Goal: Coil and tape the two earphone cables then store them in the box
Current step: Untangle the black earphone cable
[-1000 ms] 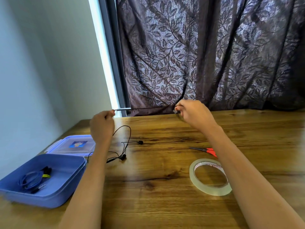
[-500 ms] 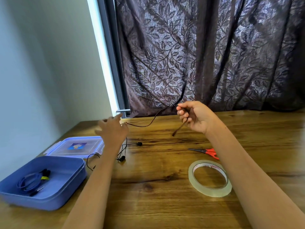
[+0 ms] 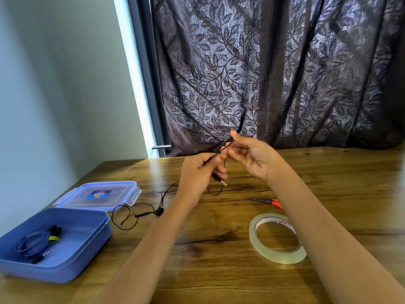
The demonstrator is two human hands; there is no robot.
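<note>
The blue cable [image 3: 32, 243] is stored in the box [image 3: 72, 272]; the black cable [image 3: 140, 214], pinched by left hand [image 3: 197, 172] and right hand [image 3: 252, 156], is not yet coiled or taped.

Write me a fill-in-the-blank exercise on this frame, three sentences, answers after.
The coiled blue earphone cable in the blue plastic box carries a ____ band.
The left hand and right hand hold the thin black earphone cable above the wooden ____.
The metal scissors beyond the clear tape roll have ____ handles.
Missing words: yellow, table, red.
</note>
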